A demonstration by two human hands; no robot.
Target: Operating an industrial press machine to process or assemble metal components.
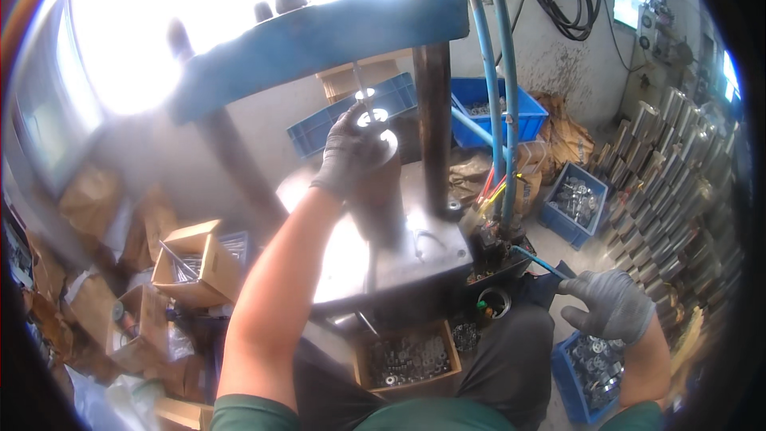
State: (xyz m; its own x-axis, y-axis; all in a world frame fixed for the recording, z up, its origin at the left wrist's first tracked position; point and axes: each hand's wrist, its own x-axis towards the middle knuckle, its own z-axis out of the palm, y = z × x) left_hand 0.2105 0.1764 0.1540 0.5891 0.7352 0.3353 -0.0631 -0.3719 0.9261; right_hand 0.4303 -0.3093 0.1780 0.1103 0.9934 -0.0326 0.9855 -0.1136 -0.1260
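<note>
My left hand [345, 153], in a grey glove, reaches up under the press's blue crossbeam [335, 46]. Its fingers are closed at a shiny metal disc [373, 118] beside a thin upright rod [358, 77]; glare blurs the exact grip. Just below stands a dark cylinder [379, 199] with a bright rim, upright on the metal press table [435, 243]. At the right, my gloved right hand [613, 305] has thumb and fingers apart. Its fingertips meet the end of a blue lever [536, 261], without wrapping round it.
Dark steel columns [435, 128] frame the press, with blue hoses [511, 72] alongside. A wooden box of small metal parts [456, 347] sits between my knees. Blue bins [600, 190] and stacked metal tubes [666, 191] stand right; cardboard boxes [209, 271] crowd the left.
</note>
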